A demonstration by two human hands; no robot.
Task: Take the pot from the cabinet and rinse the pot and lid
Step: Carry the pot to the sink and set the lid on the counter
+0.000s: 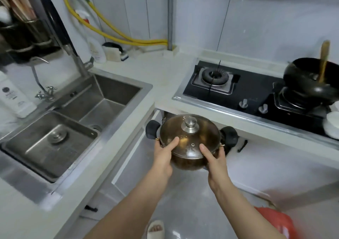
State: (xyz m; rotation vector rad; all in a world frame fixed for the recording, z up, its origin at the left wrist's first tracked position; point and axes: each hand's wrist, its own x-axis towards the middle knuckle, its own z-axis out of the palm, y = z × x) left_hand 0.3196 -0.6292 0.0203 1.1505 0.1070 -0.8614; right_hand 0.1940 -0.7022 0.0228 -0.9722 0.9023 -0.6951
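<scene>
The pot is a round, brownish metal vessel, held in the air in front of the table's corner, near the middle of the view. Its glass lid sits closed on top, rimmed in steel, with a steel knob at the centre and a small vent hole toward 6 o'clock. Two black side handles stick out at 9 and 3 o'clock.

The left hand holds the pot's wall at about 8 o'clock, its thumb laid over the lid's edge; the right hand does the same at about 4 o'clock. Each grip is closed on the pot, fingers wrapped beneath and out of sight.

At 10 o'clock from the pot, a two-basin steel sink is set into the pale table, with a tall tap behind it and a white bottle at its left. At 2 o'clock lies a black gas hob; a dark wok with a wooden utensil stands on its right burner. Yellow hoses run along the white wall. An open cabinet door hangs below the table. The floor is glossy grey, with a red bag at 5 o'clock and a slippered foot at 6 o'clock.
</scene>
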